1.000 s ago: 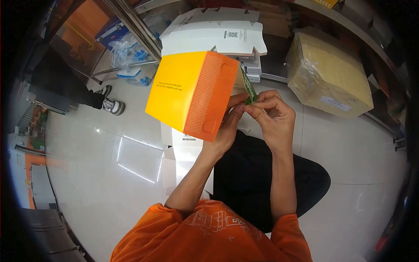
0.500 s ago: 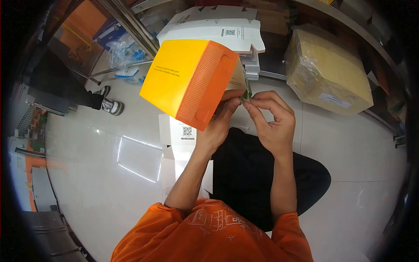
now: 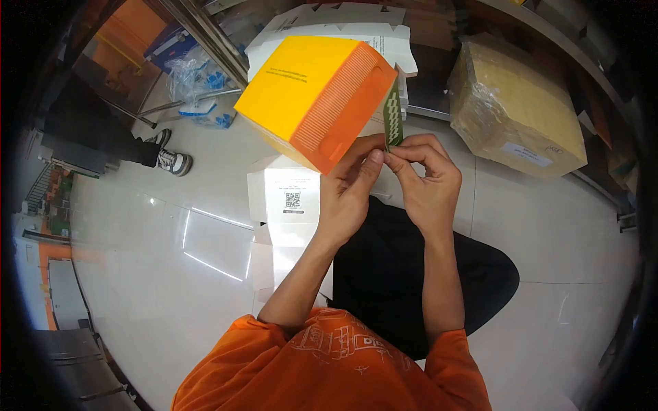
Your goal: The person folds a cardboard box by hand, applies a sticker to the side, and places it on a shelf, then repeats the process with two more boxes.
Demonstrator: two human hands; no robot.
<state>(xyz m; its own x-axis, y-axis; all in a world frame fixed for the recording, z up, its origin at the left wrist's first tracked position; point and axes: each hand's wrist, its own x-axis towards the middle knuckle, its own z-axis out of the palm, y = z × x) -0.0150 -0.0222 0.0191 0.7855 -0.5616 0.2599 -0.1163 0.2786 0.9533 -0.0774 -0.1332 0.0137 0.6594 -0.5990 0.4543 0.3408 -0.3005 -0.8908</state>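
A yellow cardboard box (image 3: 298, 75) with an orange side is held up, tilted, in front of me. My left hand (image 3: 349, 195) is closed at its lower right edge, with part of the fingers hidden behind the box. From the box's right side a narrow green flap (image 3: 393, 118) with a pale pattern sticks out. The thumb and forefinger of my right hand (image 3: 432, 181) pinch the flap's lower end, right beside my left thumb. Below the box, an unfolded white carton (image 3: 291, 222) with a QR code lies by my left forearm.
Flat white cartons (image 3: 329, 24) are stacked behind the box. A plastic-wrapped cardboard parcel (image 3: 514, 109) stands at the right by a shelf. Left of the metal rack legs lie clear plastic bags (image 3: 199, 85); another person's shoe (image 3: 175, 162) is on the tiled floor.
The box has moved up and slightly right and has turned a little. More of the green flap now shows. Both hands have stayed close together at its lower end.
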